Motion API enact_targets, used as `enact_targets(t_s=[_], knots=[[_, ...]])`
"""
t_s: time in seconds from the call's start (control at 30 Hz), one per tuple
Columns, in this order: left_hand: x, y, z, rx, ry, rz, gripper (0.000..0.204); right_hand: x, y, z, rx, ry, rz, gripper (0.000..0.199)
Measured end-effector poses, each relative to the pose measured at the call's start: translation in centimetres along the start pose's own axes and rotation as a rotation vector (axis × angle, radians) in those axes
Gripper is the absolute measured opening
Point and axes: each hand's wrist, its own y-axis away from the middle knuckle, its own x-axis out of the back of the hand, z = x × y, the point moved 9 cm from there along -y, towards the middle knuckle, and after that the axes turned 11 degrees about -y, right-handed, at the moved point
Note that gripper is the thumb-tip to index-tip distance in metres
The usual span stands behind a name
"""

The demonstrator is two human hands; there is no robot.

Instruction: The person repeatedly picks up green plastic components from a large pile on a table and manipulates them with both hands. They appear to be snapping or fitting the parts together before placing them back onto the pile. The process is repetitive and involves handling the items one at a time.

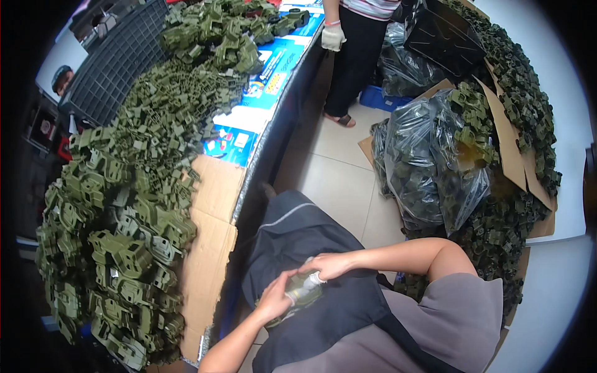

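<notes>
Over my lap, my left hand [275, 299] and my right hand [329, 265] grip an olive-green plastic toy vehicle part [303, 292] between them. The fingers of both hands curl around its edges, with whitish coverings showing on some of them. The part is blurred, and my hands hide some of it, so its exact shape cannot be made out. Beneath it lies the dark apron [348, 317] on my lap. To my left, a heap of similar green toy vehicle bodies [127, 255] covers the table.
Brown cardboard [208, 248] lines the table edge beside me. Smaller green parts [180, 99] and a dark crate [118, 59] lie farther along. A person [354, 56] wearing a glove stands ahead. On the right are filled plastic bags [413, 155], cardboard flaps [504, 133] and piled green parts.
</notes>
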Motion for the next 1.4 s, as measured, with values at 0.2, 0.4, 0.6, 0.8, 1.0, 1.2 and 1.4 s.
enact_targets(t_s=[0.2, 0.4, 0.6, 0.8, 1.0, 1.2, 1.4], knots=[[-1.2, 0.3, -1.8, 0.086, 0.072, -0.048, 0.051, -1.7, -1.2, 0.4, -0.144, -0.009, -0.110, 0.045], [-0.6, 0.2, -1.5, 0.057, 0.079, 0.010, 0.046, -1.3, -1.3, 0.9, 0.005, -0.004, -0.033, 0.042], [-1.9, 0.4, -3.1, -0.033, 0.460, -0.010, 0.067, -1.6, -1.6, -0.3, 0.038, 0.037, -0.038, 0.043], [-1.5, 1.5, -2.9, 0.152, 0.234, 0.023, 0.072, -2.2, -1.6, 1.1, -0.127, -0.099, -0.038, 0.041], [3.8, 3.5, -0.9, -0.112, -0.170, 0.238, 0.079, -0.6, -1.1, 0.0, -0.096, -0.170, -0.069, 0.044], [1.6, 6.1, -5.9, 0.157, 0.789, 0.108, 0.078, 3.0, -0.2, 0.6, -0.066, -0.165, -0.025, 0.050], [0.5, 5.7, -4.7, 0.090, 0.620, 0.325, 0.069, 0.4, -2.4, -10.8, 0.324, 0.325, 0.078, 0.059]])
